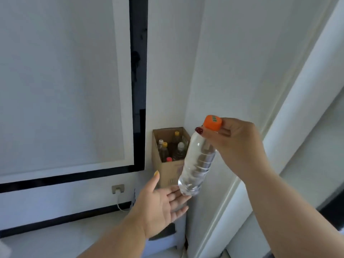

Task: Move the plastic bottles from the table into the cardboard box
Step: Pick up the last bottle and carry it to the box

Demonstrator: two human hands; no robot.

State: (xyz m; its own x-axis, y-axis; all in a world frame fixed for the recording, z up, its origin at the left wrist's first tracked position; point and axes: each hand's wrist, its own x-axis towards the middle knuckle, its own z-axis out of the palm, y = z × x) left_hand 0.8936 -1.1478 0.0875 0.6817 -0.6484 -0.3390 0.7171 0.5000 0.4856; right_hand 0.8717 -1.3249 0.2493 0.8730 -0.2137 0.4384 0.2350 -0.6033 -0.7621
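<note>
Step in hand: carrying one bottle toward the cardboard box (168, 157), not yet dropped in. Right hand (240, 146) pinches the clear bottle (197, 162) at the neck, fingers closed just under the orange cap (212, 122); bottle hangs tilted, cap up and to the right, base down-left. Left hand (162, 202) is spread, palm up, fingertips touching or nearly touching the bottle's base, cannot tell which; it grips nothing. Bottle is in the air in front of the box and overlaps its right front corner in view, so it is not inside. Box stands in a corner against the wall (74, 81), top open, several capped bottles (163, 151) already upright within. Next move likely calls for bringing the bottle over the open top, turning it base-down and finding a gap among those already standing, since space looks tight. Bottle itself: transparent, ribbed body, looks empty or nearly so, no label visible; light plastic, probably dents under a firm squeeze
</note>
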